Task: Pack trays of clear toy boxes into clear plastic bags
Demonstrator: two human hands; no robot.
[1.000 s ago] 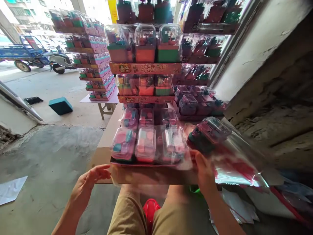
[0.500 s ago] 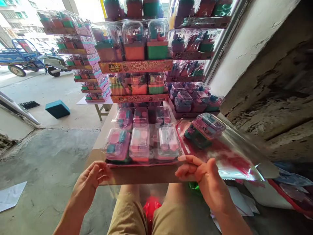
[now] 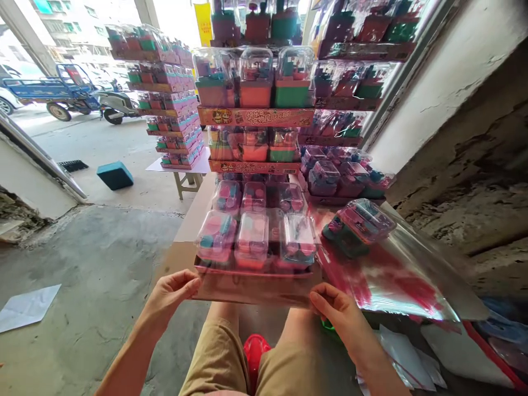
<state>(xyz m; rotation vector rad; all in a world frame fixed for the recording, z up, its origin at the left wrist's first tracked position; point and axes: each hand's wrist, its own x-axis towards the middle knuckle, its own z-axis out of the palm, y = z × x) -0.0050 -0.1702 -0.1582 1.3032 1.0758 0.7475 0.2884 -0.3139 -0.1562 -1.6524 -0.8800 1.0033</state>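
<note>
Seated person's view over tan-trousered knees toward a flat tray of toy sets in clear plastic domes [image 3: 253, 247], which rests on the near edge of a brown cardboard-topped table [image 3: 181, 256]. The left hand [image 3: 171, 294] reaches forward from the lower left, forearm angled up and inward, fingers curled with the thumb on top, pinching the near left corner of the clear plastic film wrapped over the tray [image 3: 251, 289]. The right hand [image 3: 336, 311] comes in from the lower right, knuckles up, fingers bent and closed on the film's near right corner. Both hands sit level with each other, spread to the tray's width, just below its front edge. Just beside the tray on the right, a single pink and green toy set in a clear case [image 3: 358, 225] lies tilted on a stack of glossy clear and red plastic bags [image 3: 404, 280]. Behind the tray stand tall stacks of boxed toy sets [image 3: 256, 93]. A red plastic stool [image 3: 253, 352] shows between the knees.
</note>
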